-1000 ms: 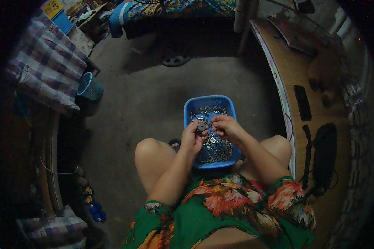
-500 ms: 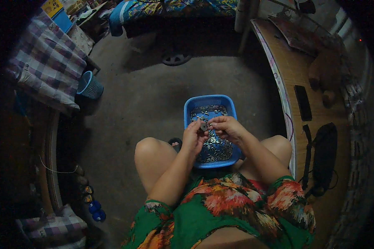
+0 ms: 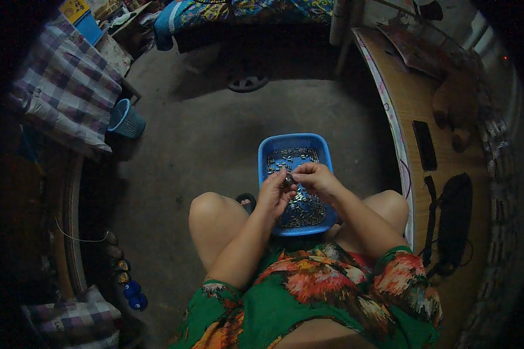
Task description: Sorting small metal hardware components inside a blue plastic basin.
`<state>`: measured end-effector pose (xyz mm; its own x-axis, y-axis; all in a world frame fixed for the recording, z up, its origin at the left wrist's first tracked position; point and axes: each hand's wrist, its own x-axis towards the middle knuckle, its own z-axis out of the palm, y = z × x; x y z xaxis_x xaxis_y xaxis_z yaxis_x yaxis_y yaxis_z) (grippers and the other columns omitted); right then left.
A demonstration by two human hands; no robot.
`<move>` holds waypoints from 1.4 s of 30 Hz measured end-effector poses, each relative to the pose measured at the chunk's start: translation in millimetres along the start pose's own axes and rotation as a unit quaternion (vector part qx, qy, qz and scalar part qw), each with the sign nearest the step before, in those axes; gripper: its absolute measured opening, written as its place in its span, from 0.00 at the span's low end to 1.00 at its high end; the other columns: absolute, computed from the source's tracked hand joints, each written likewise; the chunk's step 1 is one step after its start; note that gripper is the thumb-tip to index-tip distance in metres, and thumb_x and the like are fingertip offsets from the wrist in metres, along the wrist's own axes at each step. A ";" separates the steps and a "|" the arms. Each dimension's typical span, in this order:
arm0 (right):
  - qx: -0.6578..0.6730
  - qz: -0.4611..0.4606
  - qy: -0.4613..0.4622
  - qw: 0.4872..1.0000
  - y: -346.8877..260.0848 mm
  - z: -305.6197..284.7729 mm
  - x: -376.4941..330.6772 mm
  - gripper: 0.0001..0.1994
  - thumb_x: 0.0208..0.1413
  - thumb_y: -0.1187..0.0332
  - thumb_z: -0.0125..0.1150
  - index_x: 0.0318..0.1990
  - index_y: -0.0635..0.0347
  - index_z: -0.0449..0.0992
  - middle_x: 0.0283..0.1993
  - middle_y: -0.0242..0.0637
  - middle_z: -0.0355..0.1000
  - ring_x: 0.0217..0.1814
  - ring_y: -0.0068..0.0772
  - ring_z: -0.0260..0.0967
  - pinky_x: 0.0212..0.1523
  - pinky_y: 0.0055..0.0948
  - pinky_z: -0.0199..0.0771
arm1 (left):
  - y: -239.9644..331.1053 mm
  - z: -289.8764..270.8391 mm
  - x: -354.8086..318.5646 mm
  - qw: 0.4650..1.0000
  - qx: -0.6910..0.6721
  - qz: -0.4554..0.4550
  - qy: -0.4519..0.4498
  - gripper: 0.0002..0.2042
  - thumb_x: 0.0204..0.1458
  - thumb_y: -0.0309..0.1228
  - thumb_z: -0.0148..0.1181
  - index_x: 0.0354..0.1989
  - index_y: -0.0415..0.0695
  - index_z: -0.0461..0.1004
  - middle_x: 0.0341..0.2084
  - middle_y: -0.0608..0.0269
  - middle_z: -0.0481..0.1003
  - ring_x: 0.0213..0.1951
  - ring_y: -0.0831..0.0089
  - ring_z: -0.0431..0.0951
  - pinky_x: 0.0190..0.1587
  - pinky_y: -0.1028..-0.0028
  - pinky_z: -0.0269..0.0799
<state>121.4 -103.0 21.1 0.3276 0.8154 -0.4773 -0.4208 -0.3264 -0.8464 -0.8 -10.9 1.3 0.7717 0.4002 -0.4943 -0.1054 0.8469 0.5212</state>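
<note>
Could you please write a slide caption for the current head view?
Left hand holds a dark rounded piece, right hand at its edge, above a blue basket of small metallic cylinders.

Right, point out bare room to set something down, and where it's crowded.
Bare floor lies between the light-blue wastebasket and the blue basket, and beyond the basket toward the dark spoked disc. Crowded: the basket, strewn with small metal pieces beneath the left hand and right hand.

Knees (image 3: 208,206) flanking basket (image 3: 294,138), open floor (image 3: 204,128) beyond
</note>
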 end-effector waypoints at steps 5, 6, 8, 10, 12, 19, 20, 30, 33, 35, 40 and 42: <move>-0.024 -0.019 -0.001 1.000 -3.6 3.3 -3.4 0.08 0.43 0.66 0.60 0.31 0.58 0.73 0.24 0.26 0.68 0.20 0.14 0.57 0.18 0.14 0.54 | 0.6 -1.2 -1.0 1.000 0.005 -0.009 -0.002 0.11 0.49 0.39 0.52 0.29 0.44 0.65 0.19 0.65 0.69 0.20 0.77 0.70 0.20 0.81 0.67; -0.050 -0.024 0.004 0.998 -4.7 3.7 -3.1 0.08 0.43 0.67 0.60 0.31 0.59 0.73 0.25 0.28 0.69 0.22 0.15 0.60 0.20 0.15 0.57 | 1.1 -1.3 -1.4 1.000 0.006 -0.009 -0.008 0.10 0.50 0.38 0.51 0.29 0.44 0.65 0.19 0.65 0.69 0.20 0.77 0.70 0.20 0.81 0.67; -0.075 -0.084 0.016 0.993 0.2 3.3 -0.5 0.07 0.43 0.68 0.60 0.30 0.59 0.73 0.24 0.26 0.68 0.21 0.14 0.59 0.19 0.15 0.56 | 1.6 1.0 -1.1 1.000 0.007 -0.009 -0.017 0.10 0.50 0.38 0.51 0.29 0.44 0.65 0.18 0.66 0.69 0.20 0.77 0.70 0.20 0.81 0.68; -0.100 -0.146 0.028 0.984 0.9 4.3 -0.5 0.06 0.43 0.68 0.60 0.29 0.58 0.72 0.23 0.25 0.67 0.20 0.14 0.58 0.19 0.14 0.56 | 3.6 2.8 -1.2 1.000 0.024 -0.004 -0.005 0.09 0.51 0.37 0.50 0.29 0.43 0.65 0.19 0.66 0.69 0.20 0.77 0.70 0.19 0.80 0.68; -0.107 -0.148 0.024 0.983 -3.2 6.4 -1.4 0.07 0.44 0.68 0.59 0.30 0.59 0.72 0.24 0.26 0.67 0.22 0.14 0.60 0.21 0.15 0.59 | 4.1 2.7 -1.8 1.000 0.024 0.000 -0.001 0.09 0.51 0.36 0.50 0.29 0.43 0.65 0.18 0.65 0.68 0.20 0.77 0.70 0.19 0.80 0.68; -0.061 -0.052 -0.025 0.996 -8.9 3.6 -6.3 0.08 0.43 0.70 0.60 0.32 0.62 0.72 0.27 0.32 0.70 0.28 0.22 0.66 0.29 0.22 0.66 | 1.3 -3.8 -1.5 0.996 0.079 0.034 -0.013 0.08 0.51 0.36 0.50 0.31 0.45 0.65 0.21 0.65 0.69 0.21 0.75 0.71 0.22 0.77 0.69; -0.086 -0.110 -0.016 0.990 2.4 1.9 2.5 0.08 0.42 0.71 0.60 0.32 0.63 0.72 0.29 0.34 0.70 0.32 0.24 0.67 0.36 0.25 0.67 | 1.5 -3.3 -2.1 0.995 0.081 0.032 -0.038 0.08 0.51 0.35 0.50 0.31 0.44 0.65 0.21 0.65 0.70 0.20 0.75 0.71 0.22 0.77 0.69; -0.076 -0.054 -0.028 0.995 -3.9 8.5 -9.4 0.08 0.44 0.74 0.57 0.33 0.65 0.71 0.29 0.35 0.70 0.32 0.24 0.67 0.33 0.24 0.68 | 1.3 -4.2 -7.0 0.997 0.064 0.024 -0.045 0.08 0.51 0.34 0.49 0.30 0.41 0.66 0.20 0.63 0.69 0.20 0.76 0.70 0.21 0.78 0.67; -0.196 -0.187 0.050 0.961 12.9 8.3 -3.3 0.07 0.44 0.72 0.57 0.32 0.65 0.71 0.28 0.35 0.71 0.31 0.23 0.68 0.32 0.23 0.68 | 0.4 -2.1 -7.2 0.996 0.072 0.044 -0.028 0.08 0.50 0.33 0.50 0.30 0.41 0.66 0.20 0.62 0.69 0.20 0.74 0.70 0.23 0.78 0.68; -0.165 -0.187 0.056 0.967 19.8 10.8 -3.3 0.07 0.44 0.71 0.58 0.31 0.65 0.72 0.27 0.35 0.70 0.30 0.23 0.68 0.31 0.23 0.67 | 0.3 -3.1 -5.8 0.997 0.062 0.034 -0.039 0.08 0.50 0.33 0.50 0.30 0.41 0.66 0.20 0.62 0.69 0.20 0.74 0.70 0.23 0.78 0.68; -0.088 -0.116 -0.014 0.989 13.4 4.8 1.9 0.07 0.44 0.73 0.57 0.32 0.63 0.71 0.29 0.33 0.69 0.32 0.23 0.66 0.34 0.23 0.66 | -2.8 -8.7 0.8 0.997 0.044 0.024 -0.055 0.08 0.49 0.33 0.51 0.28 0.41 0.66 0.20 0.61 0.70 0.20 0.73 0.70 0.23 0.78 0.68; -0.079 -0.116 -0.012 0.990 9.5 7.2 -2.7 0.07 0.43 0.72 0.59 0.31 0.63 0.71 0.29 0.33 0.69 0.32 0.22 0.66 0.33 0.22 0.66 | -1.9 -9.7 0.3 0.997 0.056 0.031 -0.052 0.08 0.49 0.33 0.51 0.28 0.41 0.66 0.20 0.61 0.70 0.20 0.73 0.69 0.22 0.77 0.67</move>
<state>110.5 -104.8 16.1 0.3799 0.8875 -0.2609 -0.1973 -0.1978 -0.9602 -6.4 -9.0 -6.5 0.8276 0.4070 -0.3866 -0.0884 0.7747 0.6261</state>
